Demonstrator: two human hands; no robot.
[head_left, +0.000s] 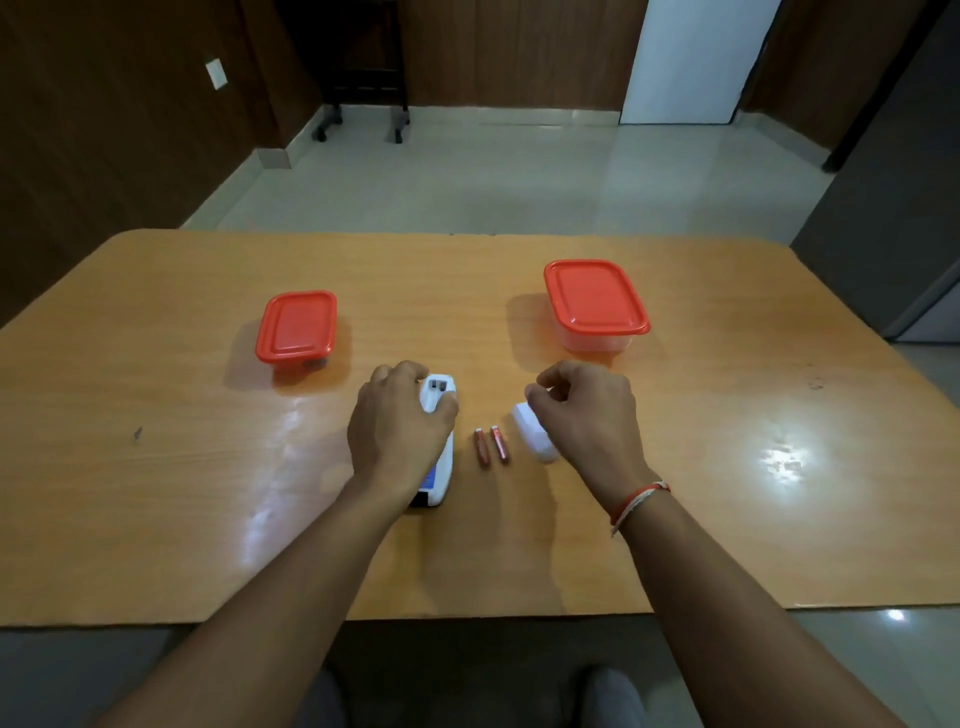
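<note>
A white handheld device (437, 410) lies on the wooden table (182, 467), its far end showing an open battery slot. My left hand (397, 426) lies over it, with fingers curled round its body. Two small orange batteries (491, 446) lie side by side on the table just right of the device. A white cover piece (535, 434) sits right of the batteries, blurred. My right hand (587, 410) is above it with curled fingers, and the fingertips pinch the cover's far end. A red-and-white thread is tied round the right wrist.
Two clear boxes with red lids stand further back: a small one (297, 326) at the left and a larger one (596, 297) at the right. The table's near edge runs just above my knees. Beyond the table are a tiled floor and wood-panelled walls.
</note>
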